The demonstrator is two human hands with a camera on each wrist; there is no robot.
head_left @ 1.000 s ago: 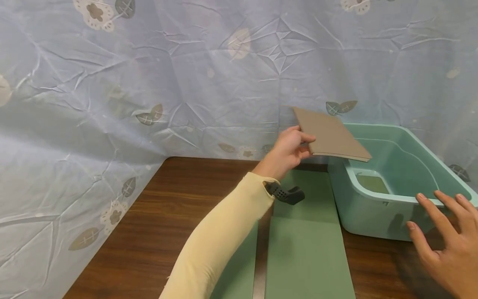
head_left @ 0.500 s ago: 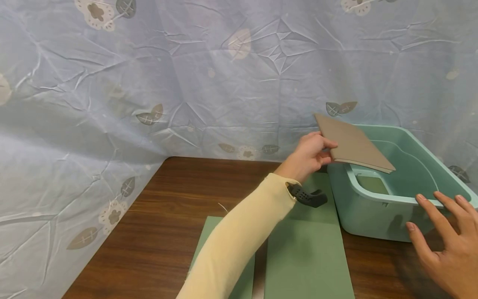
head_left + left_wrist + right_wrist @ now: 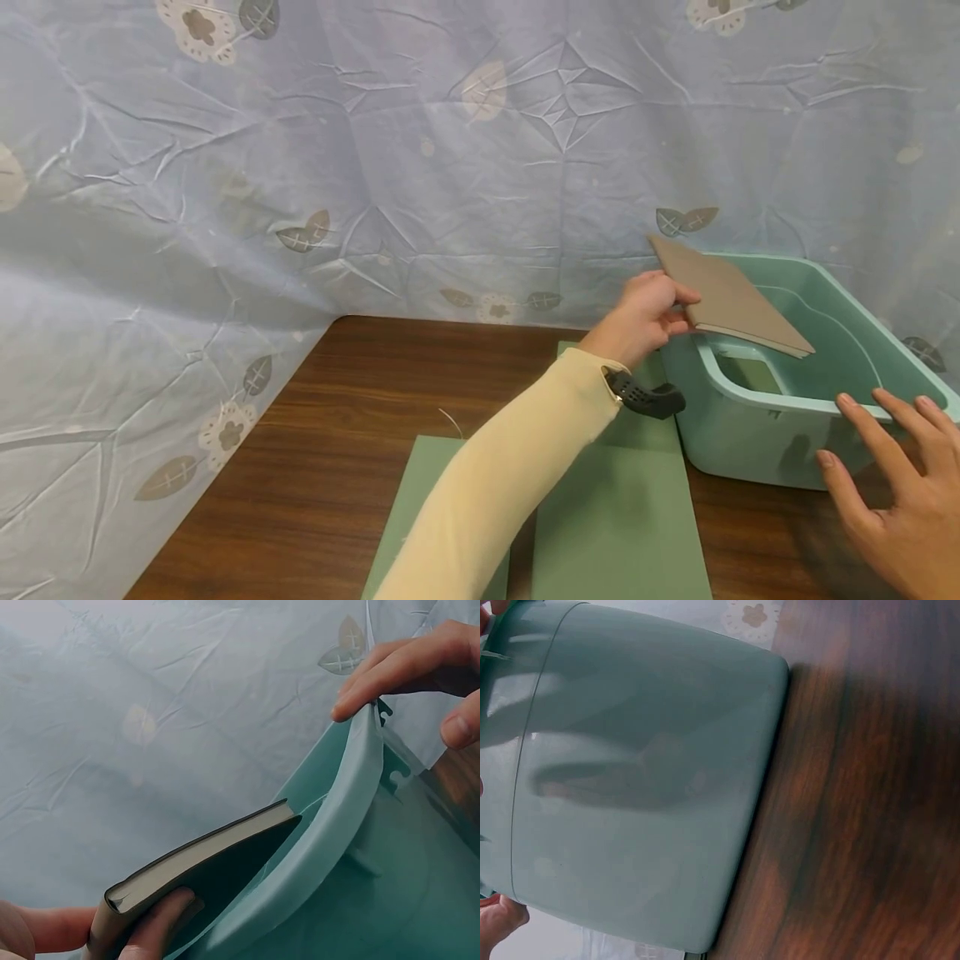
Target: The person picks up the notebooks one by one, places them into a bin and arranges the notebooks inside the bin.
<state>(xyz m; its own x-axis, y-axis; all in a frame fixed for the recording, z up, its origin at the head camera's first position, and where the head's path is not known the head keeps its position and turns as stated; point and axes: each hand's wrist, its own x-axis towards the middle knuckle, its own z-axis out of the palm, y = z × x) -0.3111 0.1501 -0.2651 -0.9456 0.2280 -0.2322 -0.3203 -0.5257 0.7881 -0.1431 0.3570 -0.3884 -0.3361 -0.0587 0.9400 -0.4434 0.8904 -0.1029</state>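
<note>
Fingers of my left hand [image 3: 647, 313] are clamped on one edge of a brown notebook [image 3: 738, 296]; those of my right hand [image 3: 911, 492] are apart, tips at the rim of a teal tub [image 3: 757, 437]. Behind hangs a floral cloth [image 3: 450, 167], past a dark wooden table [image 3: 360, 417]. On that stands the tub, beside a green panel [image 3: 622, 517]. Smallest is the notebook, tilted over the tub's left side; whether it touches the rim I cannot tell. Over the last second it has come rightward and lower, so more of it overhangs the opening, though I haven't let go.
</note>
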